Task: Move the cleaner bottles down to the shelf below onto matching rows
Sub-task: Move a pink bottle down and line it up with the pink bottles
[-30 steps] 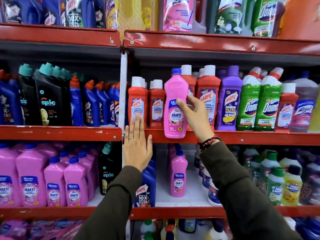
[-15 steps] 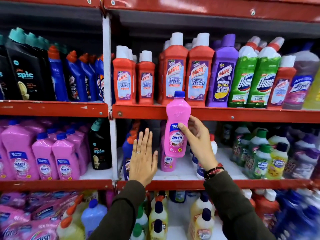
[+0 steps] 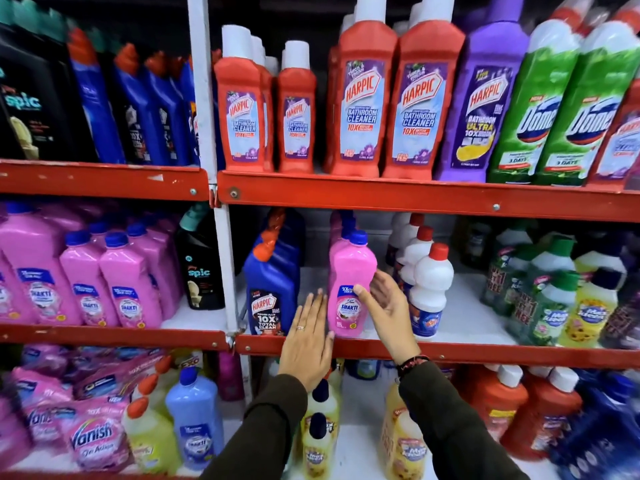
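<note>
Pink bottle [image 3: 351,282] now down on lower shelf [image 3: 450,353], right grip [image 3: 384,299] released beside it.

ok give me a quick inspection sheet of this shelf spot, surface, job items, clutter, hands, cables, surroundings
surface: red metal shelf edge with a white board, bottles standing in rows.
job's things: pink Shakti cleaner bottle with blue cap upright at the front of a pink row, between the blue Harpic bottle and white red-capped bottles.
clutter: black Spic bottle beside the pink rows in the left bay.
grippers: left hand flat and open by the bottle's base; right hand open, thumb touching the label, fingers spread beside the bottle.
cables: nothing seen.
surroundings: red Harpic bathroom cleaner bottles above; yellow bottles below.
</note>
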`<move>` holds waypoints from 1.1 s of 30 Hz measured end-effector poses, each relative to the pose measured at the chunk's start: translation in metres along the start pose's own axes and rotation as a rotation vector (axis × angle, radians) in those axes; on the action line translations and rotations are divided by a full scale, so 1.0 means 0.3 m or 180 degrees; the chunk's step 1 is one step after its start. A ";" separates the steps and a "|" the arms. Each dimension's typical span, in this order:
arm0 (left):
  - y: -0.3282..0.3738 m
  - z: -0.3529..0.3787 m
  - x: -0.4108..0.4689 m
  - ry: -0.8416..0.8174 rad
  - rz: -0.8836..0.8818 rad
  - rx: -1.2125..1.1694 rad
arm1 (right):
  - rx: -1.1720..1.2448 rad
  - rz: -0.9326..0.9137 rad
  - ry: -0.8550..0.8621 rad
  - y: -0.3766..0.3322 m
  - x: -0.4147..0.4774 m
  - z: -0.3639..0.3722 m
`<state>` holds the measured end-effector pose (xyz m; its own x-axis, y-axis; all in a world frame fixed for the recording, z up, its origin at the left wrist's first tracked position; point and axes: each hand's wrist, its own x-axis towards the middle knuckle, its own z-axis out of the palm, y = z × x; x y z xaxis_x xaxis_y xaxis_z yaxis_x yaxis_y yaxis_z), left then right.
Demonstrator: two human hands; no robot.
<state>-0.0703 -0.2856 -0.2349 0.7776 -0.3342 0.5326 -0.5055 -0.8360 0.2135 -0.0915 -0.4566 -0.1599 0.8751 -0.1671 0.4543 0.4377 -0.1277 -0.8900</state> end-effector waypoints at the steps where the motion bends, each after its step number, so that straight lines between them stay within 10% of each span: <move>1: 0.001 0.012 -0.001 -0.0016 -0.0040 0.0002 | 0.0018 0.0026 0.0010 0.012 0.013 -0.002; 27: -0.004 0.033 -0.009 0.0106 -0.0090 0.0013 | -0.0283 0.0209 -0.0157 0.041 -0.033 0.009; 33: -0.022 -0.039 -0.042 0.0649 0.0250 -0.0485 | -0.0643 -0.0696 0.1071 -0.011 -0.096 0.086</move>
<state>-0.0812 -0.2707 -0.2334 0.6502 -0.2880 0.7031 -0.6238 -0.7305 0.2777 -0.1129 -0.4262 -0.1711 0.6359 -0.4193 0.6479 0.5265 -0.3781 -0.7615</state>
